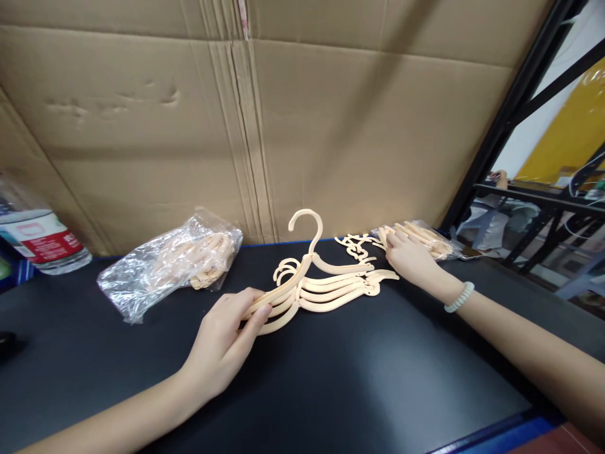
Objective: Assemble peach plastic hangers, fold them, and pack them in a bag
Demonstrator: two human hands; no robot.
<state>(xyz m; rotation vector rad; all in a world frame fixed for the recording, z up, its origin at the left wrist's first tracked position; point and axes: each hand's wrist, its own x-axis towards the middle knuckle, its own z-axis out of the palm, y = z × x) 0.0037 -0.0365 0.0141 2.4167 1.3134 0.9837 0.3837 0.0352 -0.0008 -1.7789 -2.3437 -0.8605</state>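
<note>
- Where the black table (354, 384) reaches the left edge, one clear plastic bottle with a red-and-white label (45, 239) stands at the back; nearer, one small black object (7, 343) is cut off by the frame.
- Next comes one crinkled transparent plastic bag (142, 277), lying on its side with overlapping cream pieces (210, 255) inside, too jumbled to count.
- The left hand is closed, thumb and fingers gripping the left ends of the cream plastic hangers (331, 296) and hiding those tips.
- These hangers lie stacked mid-table; one top hanger (314, 252) has its hook raised, and at least four arms show beneath it on the right.
- Behind, one tall brown cardboard sheet (368, 126) closes off the back.
- One small heap of thin cream pieces (357, 244) sits just right of the raised hook, uncountable.
- The right hand (409, 258), with one pale beaded bracelet (458, 297) at its wrist, reaches onto a second transparent bag (449, 247) of long cream strips (420, 234), partly covering it; whether the fingers grip anything, I cannot tell.
- Farthest right, one black metal frame (501, 120) stands before part of another person's arm (501, 180).
</note>
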